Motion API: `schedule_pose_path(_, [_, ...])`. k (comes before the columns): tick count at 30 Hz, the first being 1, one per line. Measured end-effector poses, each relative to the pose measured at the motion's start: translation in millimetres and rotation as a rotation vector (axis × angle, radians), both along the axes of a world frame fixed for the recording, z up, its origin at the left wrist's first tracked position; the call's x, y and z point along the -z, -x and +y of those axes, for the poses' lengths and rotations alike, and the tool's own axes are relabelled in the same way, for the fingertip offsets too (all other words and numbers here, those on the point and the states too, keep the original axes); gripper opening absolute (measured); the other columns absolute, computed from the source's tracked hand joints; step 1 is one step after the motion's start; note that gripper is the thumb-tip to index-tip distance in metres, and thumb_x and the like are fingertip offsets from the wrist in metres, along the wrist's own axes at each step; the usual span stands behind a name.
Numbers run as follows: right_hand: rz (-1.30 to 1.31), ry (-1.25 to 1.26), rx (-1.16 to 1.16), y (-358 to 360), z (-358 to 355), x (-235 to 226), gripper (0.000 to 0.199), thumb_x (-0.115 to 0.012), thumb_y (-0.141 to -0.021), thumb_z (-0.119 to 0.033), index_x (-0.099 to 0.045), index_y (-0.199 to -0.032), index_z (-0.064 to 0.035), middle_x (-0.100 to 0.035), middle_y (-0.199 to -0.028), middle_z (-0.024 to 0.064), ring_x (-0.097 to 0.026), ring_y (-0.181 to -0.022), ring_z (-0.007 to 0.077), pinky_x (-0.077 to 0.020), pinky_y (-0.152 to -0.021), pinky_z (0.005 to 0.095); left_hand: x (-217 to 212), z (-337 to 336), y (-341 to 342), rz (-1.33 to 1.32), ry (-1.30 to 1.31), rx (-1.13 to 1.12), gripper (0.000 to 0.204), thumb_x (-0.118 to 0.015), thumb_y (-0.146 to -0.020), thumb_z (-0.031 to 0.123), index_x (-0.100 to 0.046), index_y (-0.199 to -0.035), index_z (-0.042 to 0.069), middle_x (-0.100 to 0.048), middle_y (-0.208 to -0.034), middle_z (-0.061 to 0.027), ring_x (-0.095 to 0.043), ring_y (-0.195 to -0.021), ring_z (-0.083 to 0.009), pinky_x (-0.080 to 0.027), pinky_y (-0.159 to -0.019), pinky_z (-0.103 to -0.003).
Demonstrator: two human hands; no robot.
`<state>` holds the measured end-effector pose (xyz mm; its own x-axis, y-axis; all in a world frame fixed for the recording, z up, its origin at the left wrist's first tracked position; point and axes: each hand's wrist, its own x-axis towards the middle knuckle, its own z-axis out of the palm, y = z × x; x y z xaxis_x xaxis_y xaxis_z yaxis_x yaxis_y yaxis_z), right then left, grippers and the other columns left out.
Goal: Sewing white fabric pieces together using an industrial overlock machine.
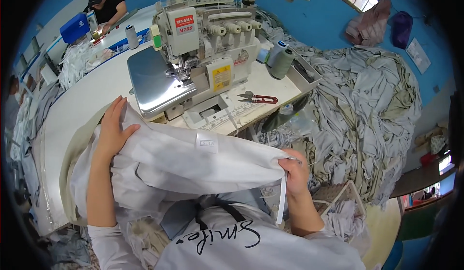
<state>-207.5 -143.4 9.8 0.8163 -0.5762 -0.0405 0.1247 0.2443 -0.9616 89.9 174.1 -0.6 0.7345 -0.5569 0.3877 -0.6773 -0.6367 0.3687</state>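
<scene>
A length of light grey-white fabric (179, 161) stretches between my two hands, in front of an overlock sewing machine (208, 52). My left hand (115, 130) lies on the cloth at the table, fingers stretched out and thumb apart. At the other end, my right hand (294, 171) pinches a gathered corner of the fabric, and a narrow white strip (282, 200) hangs down beside it. A small white label (207, 143) sits on the cloth's upper edge. The machine's shiny metal plate (157, 84) is just beyond the fabric, and its needle area is lit.
Red-handled thread snips (258, 99) lie on the table right of the machine. Thread cones (281, 63) stand behind them by a grey tray (304, 76). A large heap of grey fabric (362, 115) fills the right side. Another person (106, 6) works at the far left.
</scene>
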Motion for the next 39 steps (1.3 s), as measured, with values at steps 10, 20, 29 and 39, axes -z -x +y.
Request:
schedule_pose_path(10, [-0.105, -0.074, -0.034, 0, -3, 7, 0.029, -0.05, -0.077, -0.003, -0.061, -0.101, 0.0091, -0.066, -0.091, 0.0162, -0.064, -0.082, 0.0203, -0.0508, -0.075, 0.0304, 0, 2, 2, -0.012, 0.008, -0.007, 0.074, -0.077, -0.067, 0.017, -0.044, -0.132, 0.007, -0.041, -0.139, -0.0153, -0.04, -0.126, -0.0353, -0.033, -0.104, -0.041])
schedule_pose_path(20, [-0.123, -0.132, -0.032, 11, -19, 17, 0.028, -0.055, -0.078, -0.011, -0.061, -0.099, 0.007, -0.066, -0.09, 0.0145, -0.063, -0.08, 0.0198, -0.0503, -0.075, 0.0294, -22, -13, 8, -0.373, -0.13, -0.048, 0.026, -0.07, -0.075, 0.013, -0.063, -0.099, 0.007, -0.053, -0.118, -0.0146, -0.049, -0.109, -0.0308, -0.038, -0.096, -0.039])
schedule_pose_path(29, [-0.247, -0.113, 0.167, 33, -59, 5, 0.036, -0.044, -0.095, -0.028, -0.062, -0.097, 0.0033, -0.068, -0.09, 0.0131, -0.066, -0.079, 0.021, -0.052, -0.072, 0.0309, -13, 26, -3, 0.75, 0.623, 0.095, 0.025, -0.056, -0.089, 0.016, -0.049, -0.066, 0.007, -0.043, -0.063, 0.0059, -0.04, -0.061, -0.0041, -0.033, -0.056, -0.021])
schedule_pose_path(39, [-0.187, -0.021, 0.301, 38, -60, 3, 0.02, -0.059, -0.088, -0.022, -0.059, -0.088, -0.0013, -0.06, -0.077, 0.002, -0.055, -0.068, 0.0093, -0.0439, -0.063, 0.0231, -21, 15, 5, 0.883, 0.845, 0.247, 0.027, -0.054, -0.09, 0.013, -0.044, -0.065, 0.011, -0.047, -0.066, 0.0046, -0.042, -0.061, -0.0044, -0.035, -0.057, -0.021])
